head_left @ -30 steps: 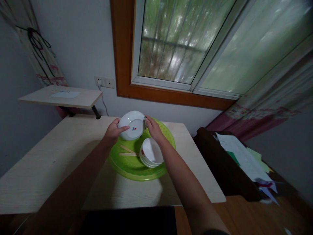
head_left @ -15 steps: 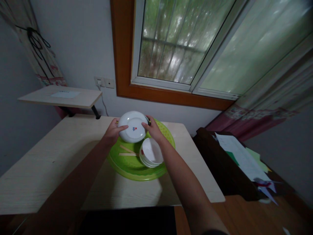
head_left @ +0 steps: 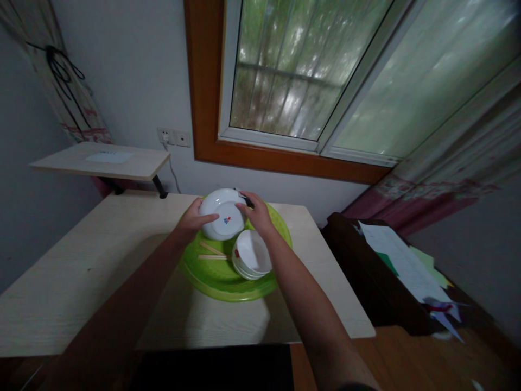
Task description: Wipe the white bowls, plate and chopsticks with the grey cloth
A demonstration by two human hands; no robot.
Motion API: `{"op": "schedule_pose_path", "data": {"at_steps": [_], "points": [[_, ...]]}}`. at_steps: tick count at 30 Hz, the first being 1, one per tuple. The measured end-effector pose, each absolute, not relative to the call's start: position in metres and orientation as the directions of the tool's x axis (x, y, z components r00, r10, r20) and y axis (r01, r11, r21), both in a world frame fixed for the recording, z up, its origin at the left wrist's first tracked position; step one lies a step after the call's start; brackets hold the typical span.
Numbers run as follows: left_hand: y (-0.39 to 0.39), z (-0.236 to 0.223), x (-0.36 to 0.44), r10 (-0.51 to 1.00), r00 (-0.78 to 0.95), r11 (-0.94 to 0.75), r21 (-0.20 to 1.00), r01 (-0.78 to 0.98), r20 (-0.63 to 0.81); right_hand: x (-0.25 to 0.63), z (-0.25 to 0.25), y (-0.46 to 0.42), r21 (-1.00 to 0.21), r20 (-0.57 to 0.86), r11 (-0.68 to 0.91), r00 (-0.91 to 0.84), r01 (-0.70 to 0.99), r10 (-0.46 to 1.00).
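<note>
A white plate (head_left: 222, 209) is held tilted above the green tray (head_left: 228, 296), its face with a small red-and-blue mark turned toward me. My left hand (head_left: 194, 218) grips the plate's left edge, thumb lying across the white surface. At the upper right edge, my right hand (head_left: 254, 210) is closed on the plate with its thumb over the rim. Something dark shows between these fingers, too small to make out. Just below, a stack of white bowls (head_left: 253, 252) stands on the tray. Wooden chopsticks (head_left: 214, 257) lie left of the bowls, their right ends hidden.
The tray sits on a pale wooden table (head_left: 101, 260). A raised shelf (head_left: 138, 167) on black legs stands at the back left, with a paper on it. Behind are a wall socket and a window. To the right, papers (head_left: 407, 260) lie on dark furniture.
The plate has shifted slightly right and toward me, and turned a little. My right thumb has come over its edge. The bowls, chopsticks and tray have stayed put.
</note>
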State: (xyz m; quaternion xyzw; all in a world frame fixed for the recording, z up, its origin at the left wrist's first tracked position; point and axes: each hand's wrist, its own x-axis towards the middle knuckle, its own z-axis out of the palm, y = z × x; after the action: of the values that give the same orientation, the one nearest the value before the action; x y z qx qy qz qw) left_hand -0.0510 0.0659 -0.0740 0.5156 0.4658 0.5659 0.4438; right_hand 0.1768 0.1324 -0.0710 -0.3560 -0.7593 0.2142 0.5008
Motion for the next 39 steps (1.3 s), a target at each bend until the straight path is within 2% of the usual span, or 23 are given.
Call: {"op": "schedule_pose_path", "data": {"at_steps": [10, 12, 17, 20, 26, 33, 39], "points": [[0.065, -0.072, -0.051, 0.969, -0.134, -0.205, 0.978, 0.029, 0.207, 0.184, -0.064, 0.131, -0.724, 0.602, 0.557, -0.022, 0.407, 0.798], [0.067, -0.074, -0.052, 0.963, -0.166, -0.208, 0.978, 0.032, 0.211, 0.184, -0.062, 0.129, -0.760, 0.593, 0.539, 0.050, 0.363, 0.803], [0.071, -0.078, -0.055, 0.955, -0.230, -0.186, 0.982, 0.018, 0.185, 0.182, -0.057, 0.123, -0.855, 0.517, 0.503, 0.136, 0.124, 0.845], [0.073, -0.080, -0.056, 0.952, -0.258, -0.169, 0.986, 0.014, 0.167, 0.183, -0.058, 0.123, -0.871, 0.491, 0.483, 0.159, 0.087, 0.857], [0.075, -0.082, -0.056, 0.961, -0.239, -0.136, 0.990, 0.038, 0.142, 0.185, -0.065, 0.130, -0.889, 0.457, 0.453, 0.149, 0.060, 0.877], [0.069, -0.075, -0.052, 0.970, -0.185, -0.171, 0.984, -0.043, 0.160, 0.174, -0.070, 0.131, -0.967, 0.253, 0.253, -0.008, -0.044, 0.967], [0.072, -0.076, -0.053, 0.960, -0.234, -0.179, 0.980, -0.091, 0.154, 0.172, -0.079, 0.137, -0.925, 0.364, 0.366, -0.043, 0.105, 0.931]]}}
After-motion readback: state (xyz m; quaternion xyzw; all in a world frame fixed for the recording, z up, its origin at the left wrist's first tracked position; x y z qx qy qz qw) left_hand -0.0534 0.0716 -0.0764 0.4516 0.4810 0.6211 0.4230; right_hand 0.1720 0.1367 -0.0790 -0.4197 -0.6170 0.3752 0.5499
